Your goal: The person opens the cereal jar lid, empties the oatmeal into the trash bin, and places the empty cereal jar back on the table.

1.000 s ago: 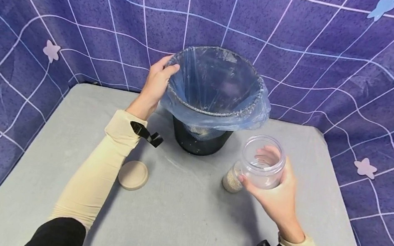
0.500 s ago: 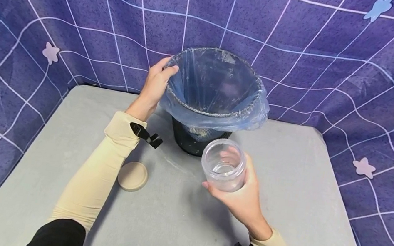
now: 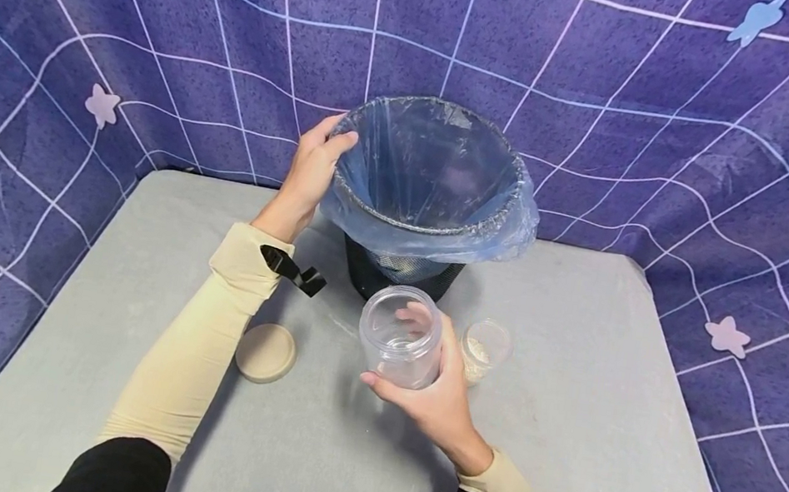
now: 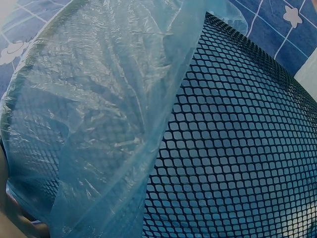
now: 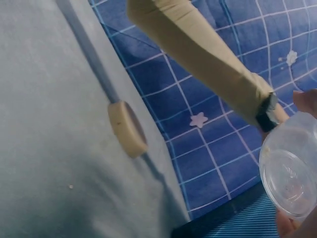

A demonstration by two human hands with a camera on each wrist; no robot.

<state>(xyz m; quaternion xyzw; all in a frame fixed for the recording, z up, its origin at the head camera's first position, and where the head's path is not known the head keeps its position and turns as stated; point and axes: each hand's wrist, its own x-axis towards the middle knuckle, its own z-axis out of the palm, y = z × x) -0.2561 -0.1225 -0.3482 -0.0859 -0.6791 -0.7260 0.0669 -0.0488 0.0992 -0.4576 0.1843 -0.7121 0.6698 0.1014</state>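
My left hand (image 3: 313, 163) grips the rim of a black mesh trash can (image 4: 237, 134), its thumb over the edge. A translucent blue bag (image 3: 442, 177) lines the can and folds over its rim. My right hand (image 3: 437, 395) holds a clear plastic jar (image 3: 400, 339), mouth up, in front of the can and above the table. No contents show in the jar. Just right of that hand stands a smaller clear container (image 3: 486, 350) with pale grains in it, partly hidden by the fingers. A round beige lid (image 3: 266, 353) lies on the table beside my left forearm.
The grey table (image 3: 304, 460) meets a purple-blue grid-patterned cloth (image 3: 240, 48) at the back and sides. The trash can stands at the table's back edge, close to the cloth. A tiny pale crumb (image 5: 71, 187) lies on the table.
My right hand has carried the jar leftward, from beside the small grain container to in front of the trash can. My left hand has stayed on the rim.
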